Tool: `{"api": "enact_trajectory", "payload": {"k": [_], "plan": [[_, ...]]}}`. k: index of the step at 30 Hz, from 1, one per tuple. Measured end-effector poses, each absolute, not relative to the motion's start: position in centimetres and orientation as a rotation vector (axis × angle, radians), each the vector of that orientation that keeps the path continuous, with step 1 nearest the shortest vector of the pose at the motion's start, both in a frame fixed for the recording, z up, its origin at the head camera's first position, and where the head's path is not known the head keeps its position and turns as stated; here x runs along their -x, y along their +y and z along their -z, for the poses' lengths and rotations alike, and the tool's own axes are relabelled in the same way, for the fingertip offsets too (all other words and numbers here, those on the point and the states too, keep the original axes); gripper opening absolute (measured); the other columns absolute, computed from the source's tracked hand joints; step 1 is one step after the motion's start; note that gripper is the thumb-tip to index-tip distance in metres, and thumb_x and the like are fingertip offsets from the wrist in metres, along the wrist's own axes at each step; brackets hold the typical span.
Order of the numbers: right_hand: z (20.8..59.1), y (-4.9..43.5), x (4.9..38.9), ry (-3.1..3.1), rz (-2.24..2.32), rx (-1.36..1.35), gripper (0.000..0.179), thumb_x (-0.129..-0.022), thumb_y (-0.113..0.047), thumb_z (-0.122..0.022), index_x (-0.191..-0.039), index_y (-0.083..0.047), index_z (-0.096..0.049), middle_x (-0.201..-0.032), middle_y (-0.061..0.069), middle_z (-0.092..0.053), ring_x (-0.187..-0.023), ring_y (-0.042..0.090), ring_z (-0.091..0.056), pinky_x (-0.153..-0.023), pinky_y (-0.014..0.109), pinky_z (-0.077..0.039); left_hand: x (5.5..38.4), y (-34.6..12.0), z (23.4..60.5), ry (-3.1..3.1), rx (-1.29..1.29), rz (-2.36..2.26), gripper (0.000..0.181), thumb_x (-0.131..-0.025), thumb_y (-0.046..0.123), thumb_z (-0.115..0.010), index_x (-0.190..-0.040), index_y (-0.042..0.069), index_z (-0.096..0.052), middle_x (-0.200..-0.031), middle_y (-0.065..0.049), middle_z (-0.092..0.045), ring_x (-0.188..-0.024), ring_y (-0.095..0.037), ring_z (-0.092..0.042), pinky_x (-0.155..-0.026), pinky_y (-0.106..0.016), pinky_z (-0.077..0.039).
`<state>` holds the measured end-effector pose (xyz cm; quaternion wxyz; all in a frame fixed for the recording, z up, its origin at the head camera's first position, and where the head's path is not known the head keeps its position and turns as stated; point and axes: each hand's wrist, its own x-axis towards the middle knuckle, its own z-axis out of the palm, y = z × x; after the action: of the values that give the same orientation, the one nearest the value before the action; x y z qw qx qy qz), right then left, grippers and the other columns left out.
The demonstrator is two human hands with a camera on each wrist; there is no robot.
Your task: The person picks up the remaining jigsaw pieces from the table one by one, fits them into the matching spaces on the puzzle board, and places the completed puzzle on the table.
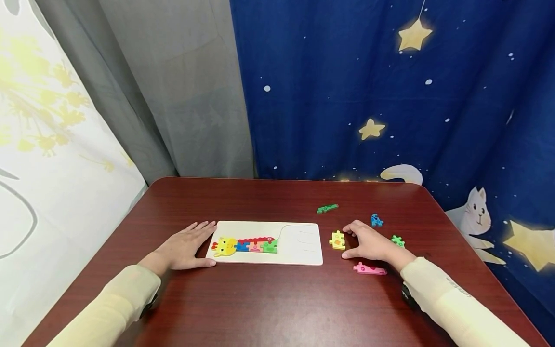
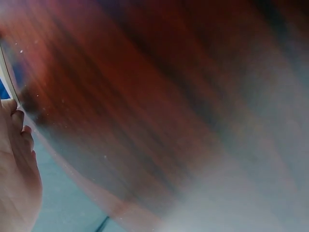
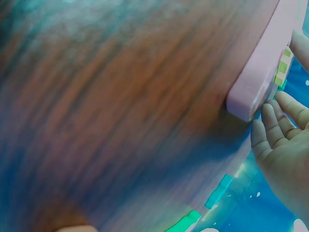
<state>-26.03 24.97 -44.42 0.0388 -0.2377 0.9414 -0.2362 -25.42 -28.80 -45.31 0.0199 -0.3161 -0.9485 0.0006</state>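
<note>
My left hand lies flat with fingers straight at the left edge of a white puzzle board. Fitted in the board are a yellow giraffe-head piece, a blue piece, a pink piece, a green piece and a red mane strip along their top. An outline is drawn on its right part. Just right of the board lies a yellow puzzle piece. My right hand is beside it, thumb and fingers spread apart and gripping nothing. The right wrist view shows those fingers loosely extended near the yellow piece.
Around the right hand lie a long pink piece, a small green piece and a blue piece. Farther back is a long green piece. The brown table ends at curtains behind.
</note>
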Motion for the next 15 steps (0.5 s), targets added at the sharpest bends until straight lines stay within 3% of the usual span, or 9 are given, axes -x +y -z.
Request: {"api": "enact_trajectory", "payload": {"k": [15], "plan": [[44.75, 24.98, 26.01, 2.887, 0.732, 0.774, 0.055, -0.078, -0.037, -0.081, -0.117, -0.004, -0.060, -0.111, 0.005, -0.055, -0.102, 0.022, -0.052, -0.090, 0.044, -0.047, 25.56, -28.87, 45.50, -2.949, 0.976, 0.045, 0.100, -0.085, 0.075, -0.046, -0.152, 0.004, -0.030, -0.156, -0.011, -0.030, -0.143, -0.031, -0.026, -0.115, -0.048, -0.018]]}}
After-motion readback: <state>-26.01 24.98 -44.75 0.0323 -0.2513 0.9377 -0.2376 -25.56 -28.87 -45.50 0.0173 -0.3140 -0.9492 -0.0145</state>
